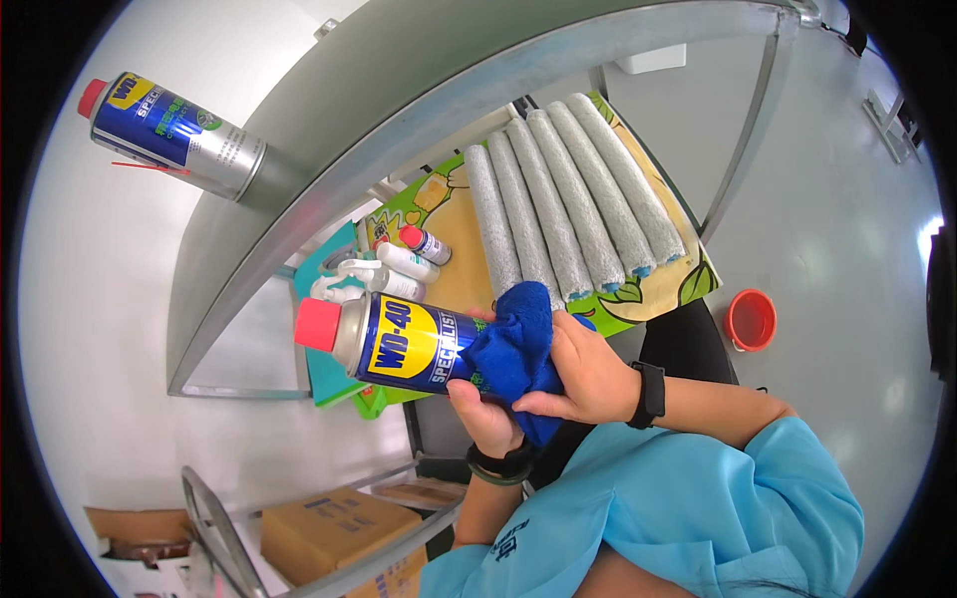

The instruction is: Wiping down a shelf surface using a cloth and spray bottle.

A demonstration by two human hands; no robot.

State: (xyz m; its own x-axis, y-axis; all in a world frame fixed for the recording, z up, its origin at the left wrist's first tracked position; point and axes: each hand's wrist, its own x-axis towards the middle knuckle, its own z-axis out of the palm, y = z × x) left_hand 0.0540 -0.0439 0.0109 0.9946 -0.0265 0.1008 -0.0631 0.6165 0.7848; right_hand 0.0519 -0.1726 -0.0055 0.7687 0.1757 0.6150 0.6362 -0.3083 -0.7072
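A large blue and yellow spray can (407,342) with a red cap lies tilted in front of me, its cap pointing left. My left hand (490,419) closes round it from below, with the thumb along its side. Pressed over the can's right end is a crumpled dark blue cloth (515,349). My right hand (595,371) grips that cloth against the can. The cloth covers the can's base and some of my fingers.
A second spray can (179,135) stands on the grey metal shelf (329,95) at upper left. Several grey fluffy rollers (568,194) lie on the patterned table cover, beside white spray bottles (394,279) and a small red-capped bottle (427,245). Cardboard boxes (339,533) and a red bucket (750,319) stand lower.
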